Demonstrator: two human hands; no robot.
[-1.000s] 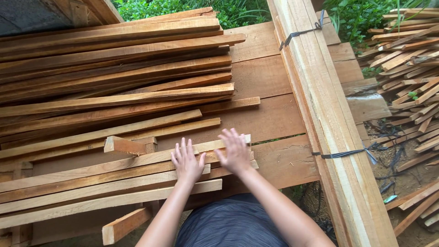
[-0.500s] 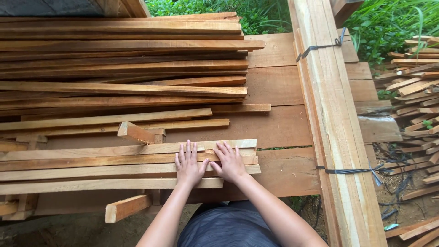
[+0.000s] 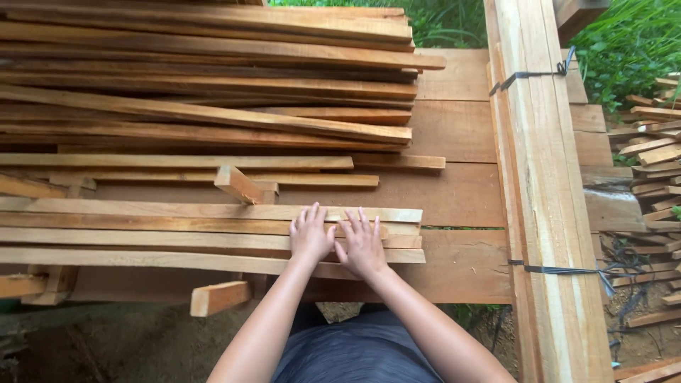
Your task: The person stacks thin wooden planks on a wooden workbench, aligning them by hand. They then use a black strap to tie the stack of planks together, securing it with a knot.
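My left hand (image 3: 310,234) and my right hand (image 3: 363,243) lie flat, side by side, palms down on a row of thin pale wooden slats (image 3: 177,234). The slats run left to right along the near edge of a wooden platform (image 3: 468,191). Fingers of both hands are spread and grip nothing. The right ends of the slats (image 3: 415,234) stop a little to the right of my right hand.
A big pile of long slats (image 3: 213,85) fills the back left. Short offcut blocks (image 3: 239,184) (image 3: 220,298) lie near the row. A strapped bundle of boards (image 3: 550,198) runs along the right. More loose slats (image 3: 656,149) lie on the ground far right.
Both hands came down from hovering onto the slats and now press flat. The slats have straightened into a more even, parallel row, and the view has shifted.
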